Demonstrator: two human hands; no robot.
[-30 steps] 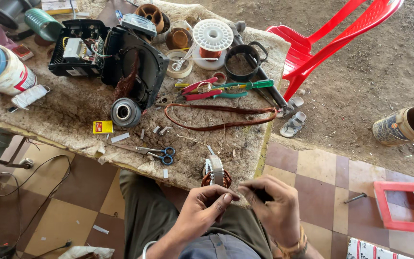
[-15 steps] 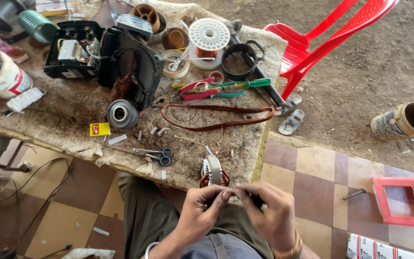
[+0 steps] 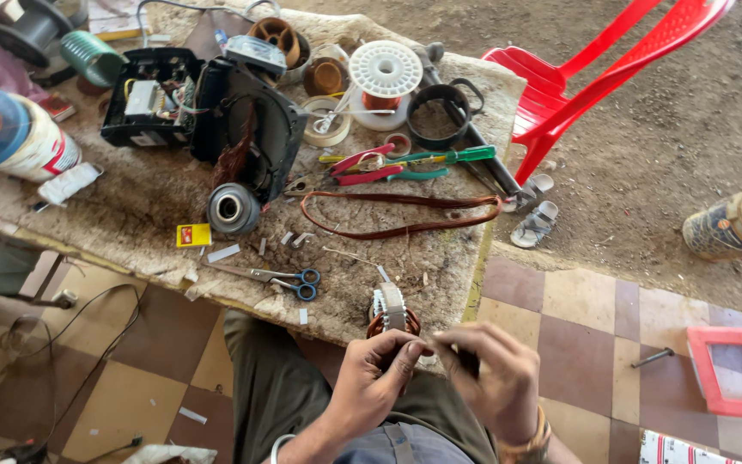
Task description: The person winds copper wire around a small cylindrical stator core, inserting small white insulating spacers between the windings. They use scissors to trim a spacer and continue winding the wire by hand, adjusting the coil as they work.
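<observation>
Clutter covers most of the counter [image 3: 130, 206], a rough slab whose near edge runs just above the person's knees; the barest stretch lies between the blue-handled scissors [image 3: 281, 279] and the long loop of brown strap [image 3: 397, 215]. Right of the counter's edge the tiled floor [image 3: 577, 318] is open, with a pair of sandals [image 3: 536, 206] by the red chair [image 3: 594, 77].

At the near edge stands a small wound coil [image 3: 391, 311] (white former on top, reddish-copper winding below), upright and just above the hands.

Both hands meet in front of it, over the lap. The left hand [image 3: 375, 378] is curled, fingertips pinched together toward the coil's base. The right hand [image 3: 495, 382] is closed too, thumb and fingers pinching something thin and dark; what it is cannot be told.
</observation>
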